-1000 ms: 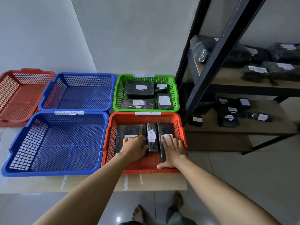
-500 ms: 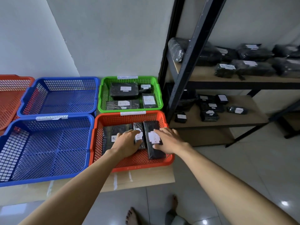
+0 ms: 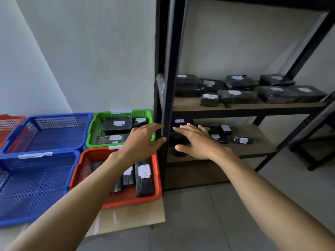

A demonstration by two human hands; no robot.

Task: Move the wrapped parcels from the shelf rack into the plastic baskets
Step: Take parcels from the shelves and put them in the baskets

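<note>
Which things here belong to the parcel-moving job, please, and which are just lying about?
Job: wrapped parcels, shelf rack, green basket, near red basket, blue baskets, left hand, right hand.
Lying about: cardboard sheet under the baskets, floor tiles.

- baskets: 5 in all
- blue baskets (image 3: pixel 59 115): 2
- red baskets (image 3: pixel 130 201): 2, one cut off at the left edge
- green basket (image 3: pixel 91 132): 1
- parcels (image 3: pixel 117 125) in green basket: 3 visible
- parcels in near red basket: 3
- hands: 2 (left hand (image 3: pixel 143 142), right hand (image 3: pixel 199 142))
- parcels on upper shelf (image 3: pixel 253 105): about 8, outlines blurred
- parcels on lower shelf (image 3: pixel 253 151): at least 5, some covered by right hand
</note>
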